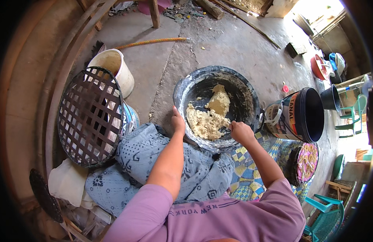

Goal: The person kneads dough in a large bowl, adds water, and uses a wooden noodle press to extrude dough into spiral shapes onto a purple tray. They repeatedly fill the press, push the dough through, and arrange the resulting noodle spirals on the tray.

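Observation:
A large dark basin (247,90), its rim and walls smeared with pale residue, sits on the floor in front of me. Inside lies crumbly pale-yellow dough (204,123), with a smoother lump of it (219,101) toward the far side. My left hand (178,121) grips the basin's left rim from outside. Over the near right part of the basin, my right hand (242,133) is closed in a fist beside the dough. Dough-coated matter meets its fingers, and I cannot make out what they hold.
Left of me, a dark woven basket tray (89,117) leans against a white bucket (128,78). A large black bucket (293,115) lies tilted to the right, near a round pink-topped stool (306,163). Patterned blue cloth (166,155) covers my legs. A hose (154,42) lies beyond.

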Tool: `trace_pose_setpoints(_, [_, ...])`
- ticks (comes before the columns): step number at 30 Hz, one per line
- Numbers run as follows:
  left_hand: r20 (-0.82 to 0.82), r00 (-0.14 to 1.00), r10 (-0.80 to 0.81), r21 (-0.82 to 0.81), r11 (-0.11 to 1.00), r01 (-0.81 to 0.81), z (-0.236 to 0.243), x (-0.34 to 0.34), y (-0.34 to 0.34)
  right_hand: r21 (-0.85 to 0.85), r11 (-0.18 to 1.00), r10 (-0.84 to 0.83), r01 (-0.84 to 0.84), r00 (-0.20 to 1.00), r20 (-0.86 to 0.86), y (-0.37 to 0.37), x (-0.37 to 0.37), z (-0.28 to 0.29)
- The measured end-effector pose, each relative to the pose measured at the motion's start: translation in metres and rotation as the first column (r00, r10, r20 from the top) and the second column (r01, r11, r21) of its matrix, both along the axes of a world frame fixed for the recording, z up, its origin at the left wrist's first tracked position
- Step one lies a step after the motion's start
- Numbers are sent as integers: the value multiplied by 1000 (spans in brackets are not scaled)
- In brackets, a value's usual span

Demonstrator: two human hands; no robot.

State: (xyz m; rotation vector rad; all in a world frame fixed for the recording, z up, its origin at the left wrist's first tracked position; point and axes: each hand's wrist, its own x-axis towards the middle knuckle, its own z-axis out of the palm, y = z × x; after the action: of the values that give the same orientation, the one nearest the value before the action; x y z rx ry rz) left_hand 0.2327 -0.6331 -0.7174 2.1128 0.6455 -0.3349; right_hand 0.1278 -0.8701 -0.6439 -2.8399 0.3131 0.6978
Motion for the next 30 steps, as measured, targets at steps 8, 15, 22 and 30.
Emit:
trace_pose_setpoints(8, [37,999,26,-53,998,-24,-1,0,1,269,961,-15,65,983,-185,48,-8,-85])
trace_pose_setpoints(15, [-87,994,69,-77,994,-76,-50,6,0,241,970,-19,41,996,-91,29,1,-13])
trace_pose_setpoints(22, [275,892,358,-114,934,-340,-85,10,-7,-52,997,56,-53,996,64,69,26,-85])
trace_pose_setpoints(30, [592,774,223,-404,914,46,78,-11,-9,-15,981,195,-196,979,-66,35,14,-29])
